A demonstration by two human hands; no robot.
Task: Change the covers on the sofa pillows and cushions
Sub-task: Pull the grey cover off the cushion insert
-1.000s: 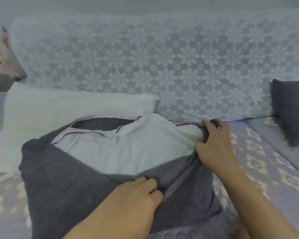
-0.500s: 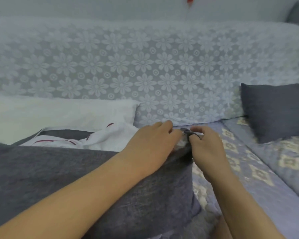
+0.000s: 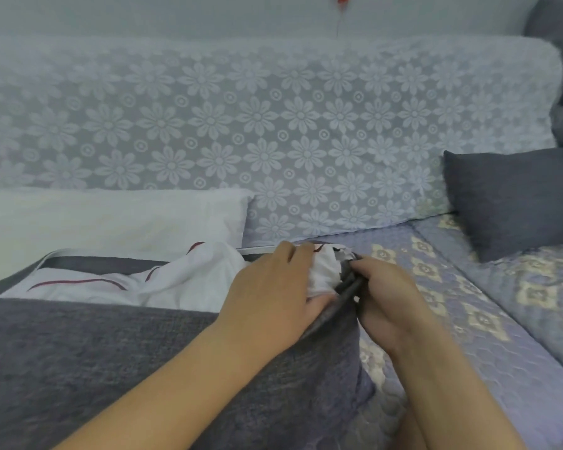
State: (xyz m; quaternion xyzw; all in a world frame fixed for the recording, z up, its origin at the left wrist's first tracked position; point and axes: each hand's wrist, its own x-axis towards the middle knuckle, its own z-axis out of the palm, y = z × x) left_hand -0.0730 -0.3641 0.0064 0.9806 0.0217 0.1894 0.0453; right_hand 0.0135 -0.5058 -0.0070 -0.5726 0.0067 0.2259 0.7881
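A bare white pillow (image 3: 111,219) leans against the back of the sofa (image 3: 273,125), far left. In front of it lies the big cushion (image 3: 182,280), white with red lines, half inside its grey cover (image 3: 111,352) on the seat. The left hand (image 3: 273,297) presses the cushion's right corner down, fingers bent over the white cloth. The right hand (image 3: 384,297) pinches the cover's open edge beside it. The corner looks bunched up. If the cover is pulled shut now, white cloth could get caught in the closing, or that corner could stay lumpy. A finished grey pillow (image 3: 514,199) sits at the seat's right end.
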